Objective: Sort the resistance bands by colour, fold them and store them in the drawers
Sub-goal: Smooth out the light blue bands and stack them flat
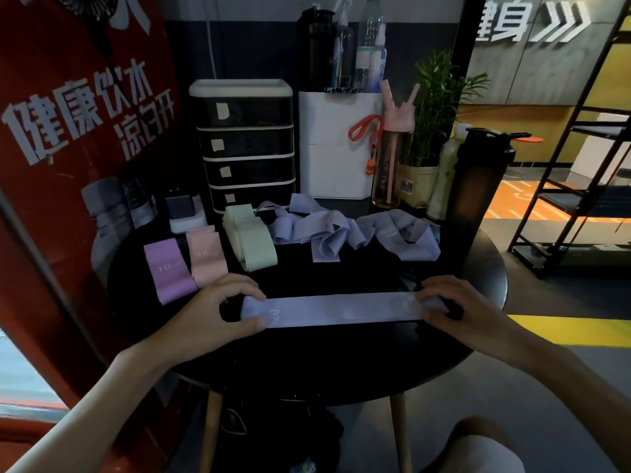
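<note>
Left hand (218, 308) at near edge of bench (341, 363), thumb and forefinger curled, pinching left end of lavender band (334, 310). Right hand (454, 308) does likewise at the right end, fingers bent over the top, thumb at the near edge. Band lies flat and straight between both hands, on the bench front, print facing up.

Drawer unit (246, 145) at back left: four dark drawers, all closed, paper tag on each front, contents not visible. White box (338, 145) beside it holds several bottles.

Left of centre, side by side: folded purple band (170, 271), folded pink band (208, 261), green bands (252, 244) stacked. Loose lavender bands (355, 233) in a tangled heap across the middle, behind the flat band and apart from it.

Pink bottle (392, 158), potted plant (437, 107) and dark shaker (478, 186) stand at back right. The heap lies between the hands and the drawer unit.
</note>
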